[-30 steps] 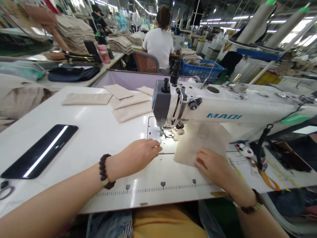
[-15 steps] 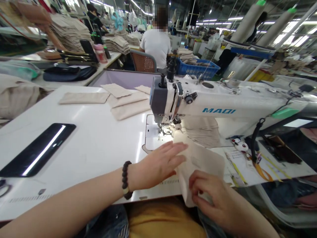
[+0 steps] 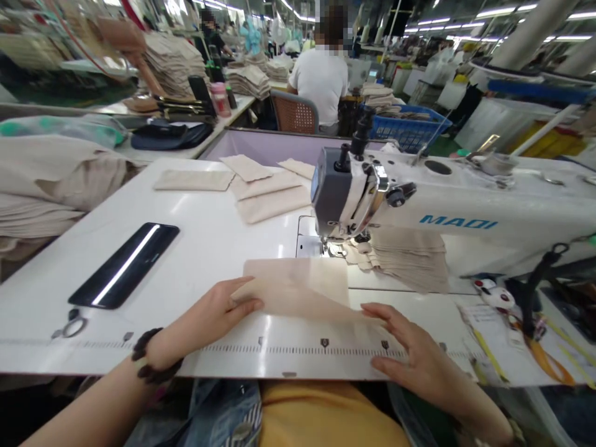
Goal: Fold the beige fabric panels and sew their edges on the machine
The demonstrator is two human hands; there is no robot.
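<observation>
Our left hand (image 3: 209, 307), fingers pressed together, and right hand (image 3: 410, 341), fingers spread, touch the beige fabric panel (image 3: 298, 285), its long axis running left-right along the table's front edge (image 3: 288, 374).

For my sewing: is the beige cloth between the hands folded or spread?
Mostly spread: the beige cloth lies open on the white table between the left hand and right hand.

- One left hand (image 3: 207, 316) and one right hand (image 3: 414, 341) are seen.
- One cloth piece (image 3: 298, 279) is spread beneath them.
- Five loose cloth pieces (image 3: 267, 185) are counted on the counter (image 3: 116, 248).
- One stack of cloth (image 3: 410, 259) is seen.
- One sewing machine (image 3: 367, 198) is seen.
- One phone (image 3: 123, 266) is seen.
- One bracelet (image 3: 151, 354) is seen.
- One seated person (image 3: 321, 81) is seen.
</observation>
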